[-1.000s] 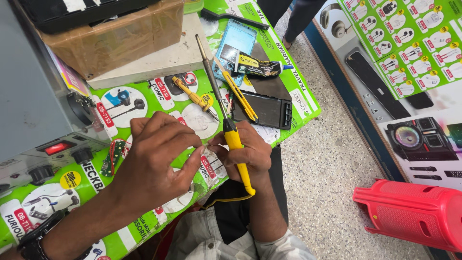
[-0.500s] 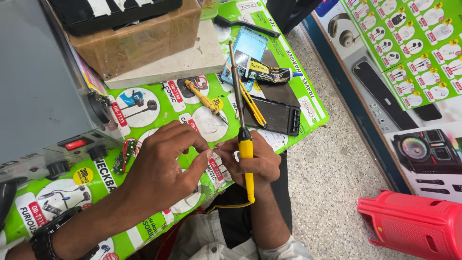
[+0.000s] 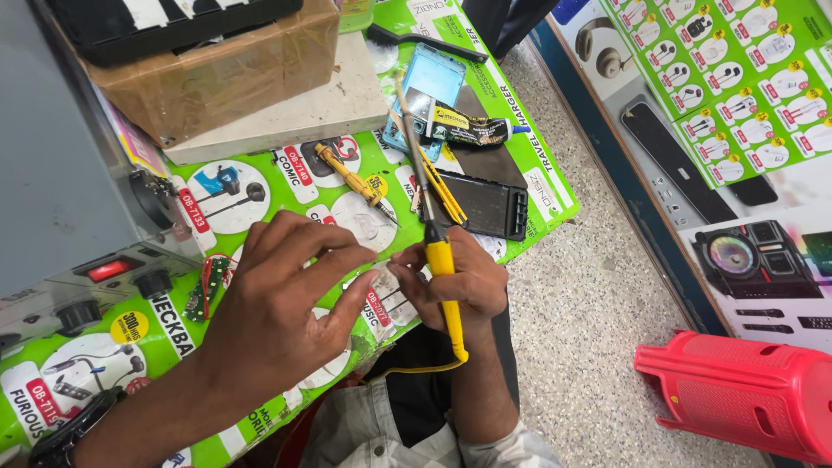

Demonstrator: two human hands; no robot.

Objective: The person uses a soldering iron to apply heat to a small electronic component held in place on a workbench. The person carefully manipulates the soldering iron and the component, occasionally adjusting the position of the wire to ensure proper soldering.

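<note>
My right hand (image 3: 464,286) grips a yellow-handled soldering iron (image 3: 442,269); its long metal shaft points away from me over the green printed table cover (image 3: 260,191). My left hand (image 3: 282,299) is curled beside it, fingertips pinching something small between the two hands; the small part is hidden by my fingers. A dark phone part (image 3: 485,204) lies just beyond the iron's shaft. A small green circuit board (image 3: 206,286) lies left of my left hand.
A grey power supply with a red switch (image 3: 95,269) stands at left. A cardboard box (image 3: 217,74) on a white slab, a yellow screwdriver (image 3: 355,182), a blue phone frame (image 3: 429,82), a glue tube (image 3: 464,130) and a black brush (image 3: 416,39) lie beyond. A red plastic stool (image 3: 737,390) stands at right.
The soldering iron has swung from leaning left to pointing nearly straight away from me. Both hands stay close together at the table's near edge.
</note>
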